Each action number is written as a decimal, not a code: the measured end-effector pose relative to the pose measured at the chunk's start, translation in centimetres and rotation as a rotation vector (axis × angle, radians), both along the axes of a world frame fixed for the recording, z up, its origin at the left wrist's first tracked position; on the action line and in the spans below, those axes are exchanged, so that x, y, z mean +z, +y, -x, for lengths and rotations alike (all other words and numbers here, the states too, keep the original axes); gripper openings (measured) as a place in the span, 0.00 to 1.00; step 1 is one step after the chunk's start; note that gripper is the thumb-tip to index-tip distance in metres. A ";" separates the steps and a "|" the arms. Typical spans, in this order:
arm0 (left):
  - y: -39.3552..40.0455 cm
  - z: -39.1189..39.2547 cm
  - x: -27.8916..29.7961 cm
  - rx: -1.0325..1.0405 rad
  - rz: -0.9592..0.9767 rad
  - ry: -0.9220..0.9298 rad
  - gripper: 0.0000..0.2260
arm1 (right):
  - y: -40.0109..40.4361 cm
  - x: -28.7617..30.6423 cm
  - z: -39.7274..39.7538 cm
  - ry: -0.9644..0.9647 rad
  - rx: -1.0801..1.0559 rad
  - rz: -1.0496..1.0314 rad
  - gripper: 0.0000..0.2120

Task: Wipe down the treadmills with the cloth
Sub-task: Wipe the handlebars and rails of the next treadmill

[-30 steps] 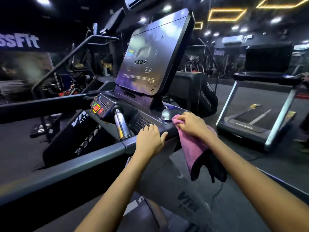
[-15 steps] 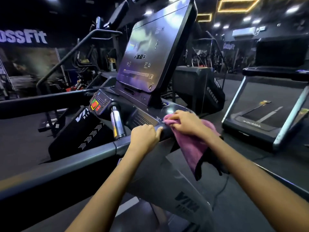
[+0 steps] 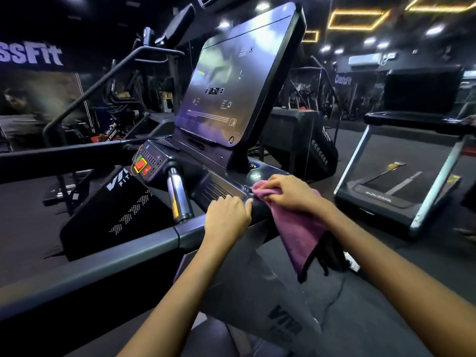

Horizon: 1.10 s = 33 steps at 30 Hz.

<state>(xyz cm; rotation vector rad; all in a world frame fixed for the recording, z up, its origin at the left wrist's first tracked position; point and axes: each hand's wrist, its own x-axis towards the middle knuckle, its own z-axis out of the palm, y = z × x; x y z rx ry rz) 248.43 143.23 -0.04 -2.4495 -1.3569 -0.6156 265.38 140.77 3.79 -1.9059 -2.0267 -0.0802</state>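
A dark treadmill fills the middle of the head view, with a big tilted screen (image 3: 231, 83) above a console (image 3: 219, 173). My right hand (image 3: 288, 193) grips a pink cloth (image 3: 298, 228) bunched against the console's right front edge; the rest of the cloth hangs down below my wrist with a black fringe. My left hand (image 3: 226, 219) curls over the grey handrail (image 3: 123, 256) just left of the cloth, thumb toward it. A chrome grip post (image 3: 177, 197) stands left of my left hand.
Red and green buttons (image 3: 140, 164) sit on the console's left panel. A second treadmill (image 3: 401, 191) stands to the right across grey floor. A black machine (image 3: 309, 145) is behind the console, and more gym equipment (image 3: 108, 99) crowds the left background.
My right hand has slid the cloth leftward along the console edge, closer to my left hand. My left hand stays on the handrail. The view has shifted slightly.
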 end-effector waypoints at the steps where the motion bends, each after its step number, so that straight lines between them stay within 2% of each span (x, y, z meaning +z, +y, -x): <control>1: 0.0 0.0 0.0 0.000 0.004 0.001 0.22 | -0.1 -0.1 0.5 0.019 0.051 -0.002 0.14; 5: -0.2 0.1 -0.2 0.006 0.000 -0.014 0.21 | -0.4 -0.2 0.2 0.115 0.180 0.014 0.14; 7: -0.4 0.3 -0.4 0.004 -0.033 -0.015 0.20 | -0.5 -0.3 -1.3 0.137 0.175 0.029 0.14; 11: -1.1 0.6 -0.6 0.003 -0.095 -0.018 0.20 | -0.7 -0.1 -4.2 0.106 -0.055 -0.011 0.14; 14: -1.7 1.0 -0.8 0.000 -0.085 0.012 0.20 | -0.9 -0.4 -3.4 0.058 -0.180 -0.037 0.15; 17: -1.7 1.2 -1.3 0.031 -0.149 0.015 0.21 | -1.4 -1.5 -1.0 0.090 -0.091 -0.103 0.14; 20: -1.6 1.2 -2.1 0.004 -0.167 0.019 0.21 | -2.5 -2.2 0.4 0.268 0.061 -0.135 0.13; 22: -1.8 1.4 -2.3 -0.007 -0.173 -0.004 0.22 | -2.6 -2.4 0.0 0.319 0.038 -0.135 0.13; 27: -2.9 2.1 -2.9 -0.019 -0.180 -0.006 0.24 | -2.3 -2.4 1.2 0.137 -0.202 -0.156 0.15; 29: -3.5 2.4 -3.1 -0.015 -0.185 -0.001 0.24 | -2.7 -2.8 2.9 0.117 -0.134 -0.175 0.15; 33: -4.3 3.0 -3.6 -0.056 -0.156 -0.014 0.23 | -3.7 -3.6 4.8 0.253 0.016 -0.237 0.14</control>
